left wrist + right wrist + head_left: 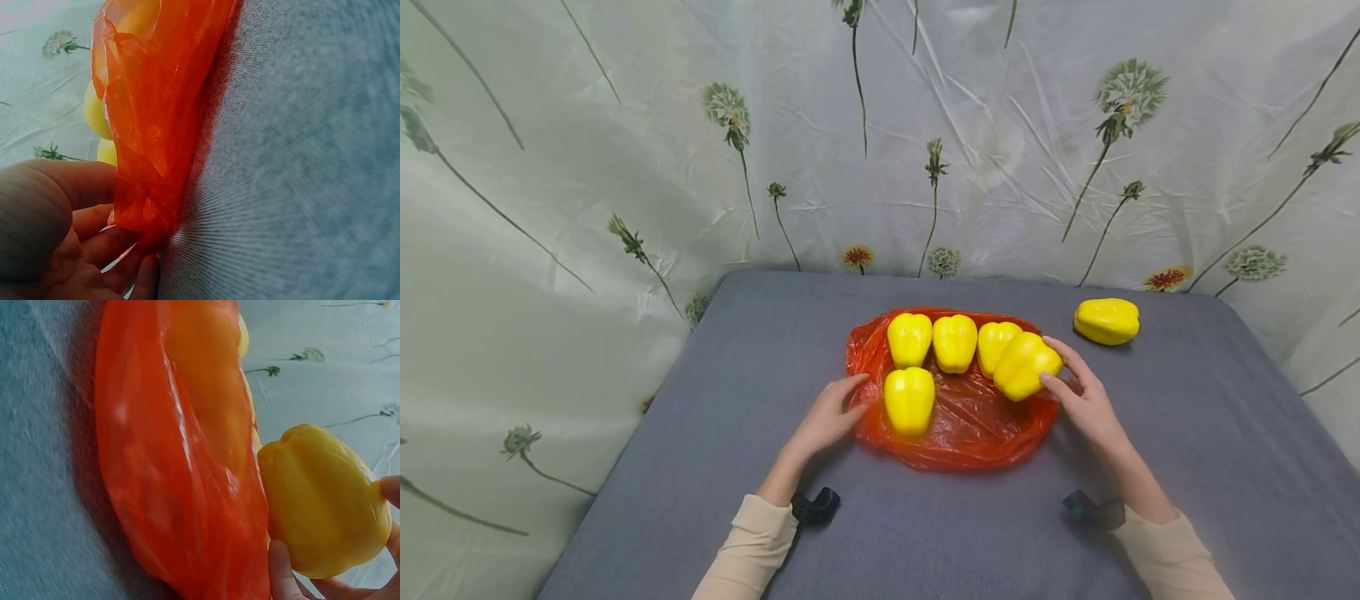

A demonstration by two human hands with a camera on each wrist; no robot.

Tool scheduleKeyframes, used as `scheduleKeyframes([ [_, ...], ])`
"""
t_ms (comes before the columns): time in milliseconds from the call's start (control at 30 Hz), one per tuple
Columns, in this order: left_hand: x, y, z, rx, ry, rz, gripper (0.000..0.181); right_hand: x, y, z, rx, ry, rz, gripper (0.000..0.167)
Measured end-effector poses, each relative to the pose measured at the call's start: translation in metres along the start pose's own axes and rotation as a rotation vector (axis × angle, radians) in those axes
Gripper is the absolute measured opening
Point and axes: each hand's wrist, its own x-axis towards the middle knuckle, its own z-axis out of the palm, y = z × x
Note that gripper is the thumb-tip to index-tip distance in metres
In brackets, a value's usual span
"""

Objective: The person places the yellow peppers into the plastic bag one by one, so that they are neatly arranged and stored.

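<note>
A red plastic bag (970, 425) lies spread on the grey surface with its mouth facing up. Inside it, several yellow bell peppers (910, 400) are visible, most along the far side. At the bag's right side, my right hand (1086, 400) grips another yellow bell pepper (1027, 367) between thumb and fingers, tilted over the bag's right part. In the right wrist view this held pepper (322, 503) shows beside the bag wall (175, 450). My left hand (827, 417) touches the bag's left edge, its thumb and fingers spread apart; the bag (150, 125) partly hides the fingertips.
One more yellow bell pepper (1107, 322) lies on its side at the back right of the grey cloth-covered surface (940, 533). Behind stands a pale curtain (820, 125) printed with dandelions. Black wrist devices (817, 506) are strapped to both wrists.
</note>
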Motion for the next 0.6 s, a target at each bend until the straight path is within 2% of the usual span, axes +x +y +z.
scheduleKeyframes([
  [267, 0.0, 0.0, 0.0, 0.001, -0.006, -0.011, 0.049, -0.001, -0.006, 0.009, -0.034, -0.115, 0.079, 0.057],
  [600, 0.0, 0.0, 0.001, 0.011, 0.011, 0.015, 0.047, 0.0, -0.003, 0.025, -0.079, -0.234, 0.104, 0.054],
])
